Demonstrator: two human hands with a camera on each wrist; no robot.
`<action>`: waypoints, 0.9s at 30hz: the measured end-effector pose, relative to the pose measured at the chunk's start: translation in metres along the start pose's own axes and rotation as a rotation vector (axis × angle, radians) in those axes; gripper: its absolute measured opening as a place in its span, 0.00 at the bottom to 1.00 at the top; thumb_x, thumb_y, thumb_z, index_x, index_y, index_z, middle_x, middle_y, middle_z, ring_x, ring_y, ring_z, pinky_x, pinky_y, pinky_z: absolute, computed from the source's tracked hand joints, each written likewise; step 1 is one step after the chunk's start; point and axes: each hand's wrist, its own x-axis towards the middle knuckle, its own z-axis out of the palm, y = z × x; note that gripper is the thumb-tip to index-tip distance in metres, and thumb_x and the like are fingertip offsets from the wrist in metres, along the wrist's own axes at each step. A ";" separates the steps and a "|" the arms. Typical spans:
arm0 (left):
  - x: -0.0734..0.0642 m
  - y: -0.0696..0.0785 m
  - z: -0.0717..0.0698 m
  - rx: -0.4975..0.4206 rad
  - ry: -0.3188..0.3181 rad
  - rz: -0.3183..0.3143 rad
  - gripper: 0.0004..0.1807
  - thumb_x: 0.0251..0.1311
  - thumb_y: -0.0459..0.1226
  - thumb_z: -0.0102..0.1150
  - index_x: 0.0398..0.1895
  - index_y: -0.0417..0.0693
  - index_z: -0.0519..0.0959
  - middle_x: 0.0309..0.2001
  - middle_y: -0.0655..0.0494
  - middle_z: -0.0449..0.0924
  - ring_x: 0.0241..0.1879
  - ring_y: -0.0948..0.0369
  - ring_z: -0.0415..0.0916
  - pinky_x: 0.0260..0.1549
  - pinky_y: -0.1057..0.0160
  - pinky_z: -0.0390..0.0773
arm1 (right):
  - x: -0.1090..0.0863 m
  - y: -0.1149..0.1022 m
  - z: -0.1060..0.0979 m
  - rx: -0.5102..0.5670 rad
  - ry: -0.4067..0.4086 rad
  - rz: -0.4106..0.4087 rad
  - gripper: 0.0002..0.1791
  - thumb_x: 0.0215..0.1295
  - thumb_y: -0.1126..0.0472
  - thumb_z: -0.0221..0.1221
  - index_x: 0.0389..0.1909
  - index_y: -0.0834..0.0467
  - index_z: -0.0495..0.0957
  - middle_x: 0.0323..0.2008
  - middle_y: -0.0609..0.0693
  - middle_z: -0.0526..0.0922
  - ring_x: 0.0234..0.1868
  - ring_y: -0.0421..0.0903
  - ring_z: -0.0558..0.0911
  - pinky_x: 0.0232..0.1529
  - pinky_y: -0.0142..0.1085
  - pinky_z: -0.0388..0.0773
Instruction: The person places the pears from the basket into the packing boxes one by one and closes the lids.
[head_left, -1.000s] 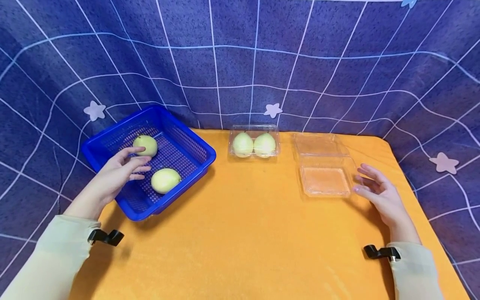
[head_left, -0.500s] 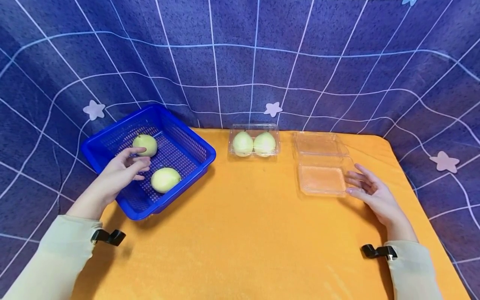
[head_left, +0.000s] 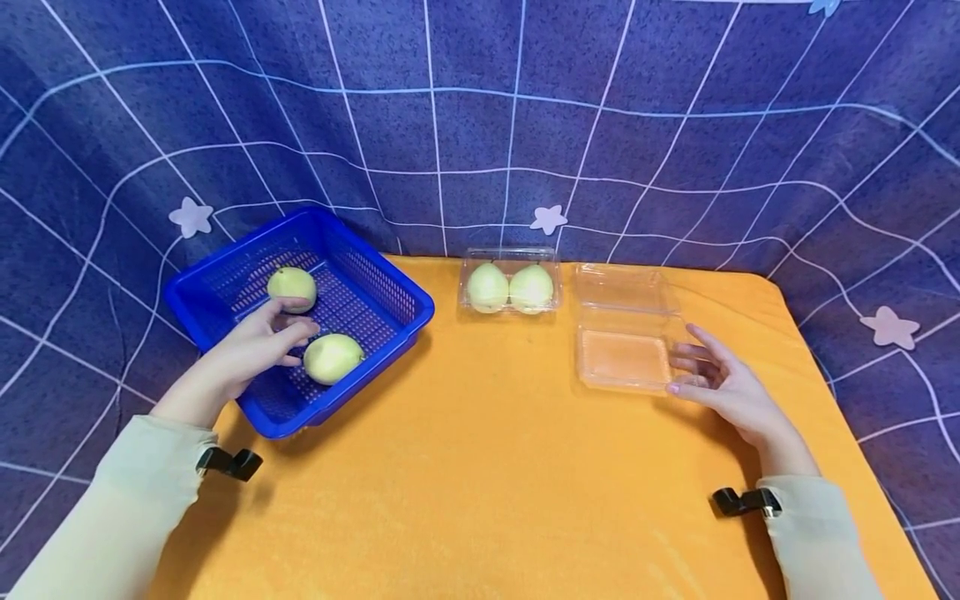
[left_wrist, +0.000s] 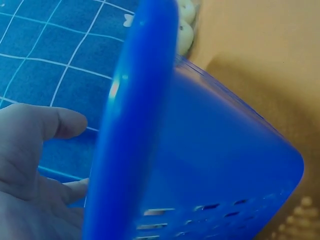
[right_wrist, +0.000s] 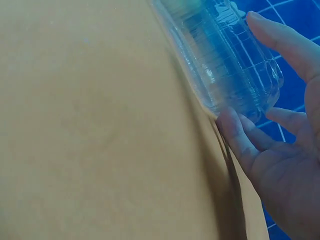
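My left hand (head_left: 258, 346) reaches over the near-left rim of a blue plastic basket (head_left: 377, 367), fingers loosely bent and holding nothing. Inside lie two pale green pears: the far pear (head_left: 291, 285) partly behind my fingers, the near pear (head_left: 334, 360) right beside my thumb. The left wrist view has the basket's rim (left_wrist: 137, 100) in front of the hand. On the right, my right hand (head_left: 727, 387) touches the side of a lidded clear plastic box (head_left: 624, 358), its fingers extended. That box's lid is folded back, and nothing lies inside. The right wrist view shows fingertips (right_wrist: 231, 122) at its corner.
A closed clear box (head_left: 510, 307) holding two pears stands at the back middle, left of the open box. An orange cloth (head_left: 480, 467) covers the table. Behind hangs a blue curtain (head_left: 480, 133) with white lines and stars.
My right hand has moved left, and the open clear box has slid left with it, closer to the closed one. My left hand has shifted slightly right, toward the near pear.
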 end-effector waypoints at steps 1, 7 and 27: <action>0.000 0.000 0.001 -0.009 -0.011 -0.007 0.40 0.74 0.50 0.52 0.78 0.41 0.47 0.67 0.35 0.64 0.64 0.41 0.67 0.49 0.53 0.82 | 0.001 -0.001 0.001 -0.007 -0.004 0.003 0.54 0.59 0.76 0.67 0.81 0.54 0.48 0.68 0.69 0.65 0.62 0.48 0.77 0.54 0.27 0.77; -0.003 0.004 0.004 -0.035 -0.064 -0.024 0.40 0.75 0.48 0.52 0.77 0.39 0.47 0.67 0.32 0.64 0.65 0.40 0.68 0.51 0.50 0.81 | 0.008 -0.003 0.006 -0.020 -0.024 -0.008 0.55 0.56 0.76 0.69 0.81 0.55 0.49 0.67 0.69 0.66 0.61 0.50 0.77 0.54 0.28 0.77; 0.001 0.006 0.015 0.104 -0.114 -0.074 0.37 0.74 0.50 0.53 0.76 0.39 0.55 0.67 0.35 0.67 0.58 0.46 0.73 0.52 0.48 0.80 | 0.011 0.000 0.019 0.042 -0.057 -0.011 0.56 0.58 0.77 0.67 0.81 0.52 0.46 0.70 0.67 0.62 0.64 0.50 0.74 0.56 0.29 0.76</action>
